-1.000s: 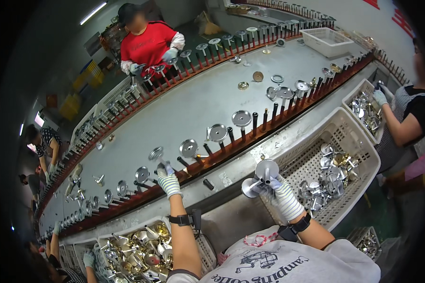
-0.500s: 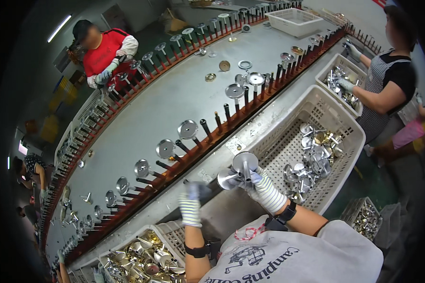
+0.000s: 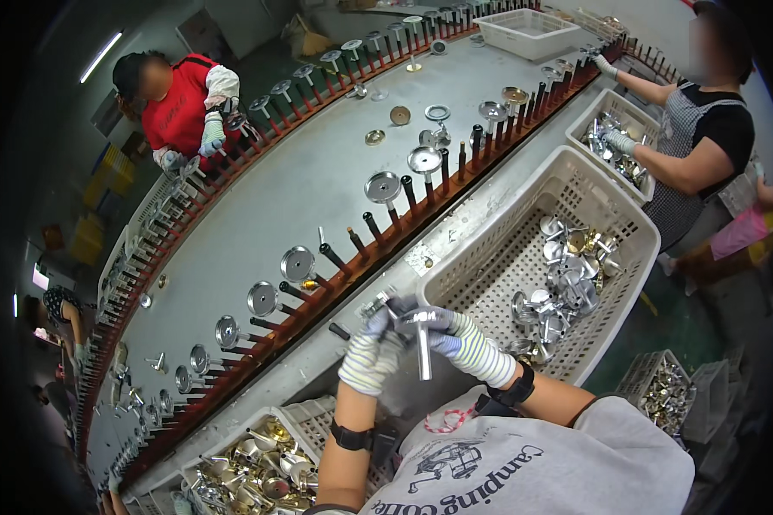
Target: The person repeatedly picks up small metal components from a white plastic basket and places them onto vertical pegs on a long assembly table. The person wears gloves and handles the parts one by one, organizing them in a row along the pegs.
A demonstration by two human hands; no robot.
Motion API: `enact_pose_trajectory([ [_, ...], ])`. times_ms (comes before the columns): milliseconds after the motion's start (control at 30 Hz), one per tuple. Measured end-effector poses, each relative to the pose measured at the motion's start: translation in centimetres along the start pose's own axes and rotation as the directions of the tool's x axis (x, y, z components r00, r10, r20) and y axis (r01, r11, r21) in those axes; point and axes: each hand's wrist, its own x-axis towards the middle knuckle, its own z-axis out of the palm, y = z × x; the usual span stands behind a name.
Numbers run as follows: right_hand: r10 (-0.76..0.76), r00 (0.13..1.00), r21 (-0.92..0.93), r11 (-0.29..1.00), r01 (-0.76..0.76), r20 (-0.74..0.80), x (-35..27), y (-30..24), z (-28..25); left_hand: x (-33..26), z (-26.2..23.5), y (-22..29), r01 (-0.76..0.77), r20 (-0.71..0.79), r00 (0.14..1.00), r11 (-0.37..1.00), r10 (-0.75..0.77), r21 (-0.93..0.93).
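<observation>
Grey worktable (image 3: 266, 197) edged with pegs (image 3: 410, 196), two gloved hands drawn together before it

Silvery discs stand along the table's near edge, beside the dark pegs. On the near side of that edge, the right hand (image 3: 459, 342) grips a stemmed disc (image 3: 424, 356), its stem pointing down. The left hand (image 3: 374, 352) is close beside it on the left, fingers bunched and blurred; whether they hold anything I cannot tell. A short dark cylinder (image 3: 339, 331) lies on the metal ledge near the left hand. To the right of the hands, a large pale crate (image 3: 489, 249) contains a heap of silver and brass-coloured parts (image 3: 571, 279). Lower left, another crate (image 3: 318, 422) is loaded with similar pieces. Across the table works a person in red (image 3: 180, 99).
</observation>
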Motion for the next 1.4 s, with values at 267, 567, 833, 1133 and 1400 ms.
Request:
enact_pose_trajectory([
  [267, 0.080, 0.985, 0.110, 0.992, -0.063, -0.152, 0.8, 2.0, -1.1, 11.2, -6.4, 10.6, -0.465, 0.032, 0.439, 0.197, 0.898, 0.863],
  [567, 0.052, 0.992, 0.088, 0.995, -0.042, -0.115, 1.7, 0.6, -0.8, 9.1, -7.7, 9.6, 0.042, 0.048, 0.431, -0.073, 0.901, 0.997],
  [833, -0.405, 0.911, -0.517, 0.797, 0.312, -0.075, 2.2, -1.6, -1.4, 0.6, 0.1, -0.4, -0.179, 0.068, 0.969, 0.481, 0.239, 0.858],
  [1133, -0.355, 0.883, -0.339, 0.908, 0.247, -0.308, 0.6, -9.1, -2.8, 5.9, 6.0, 2.0, -0.078, 0.204, 0.978, 0.827, -0.045, 0.556],
  [1400, -0.207, 0.892, -0.879, 0.361, -0.311, -0.401, 2.3, -7.9, -21.6, 19.0, 1.3, 6.2, -0.426, 0.123, 0.676, 0.249, 0.727, 0.870],
])
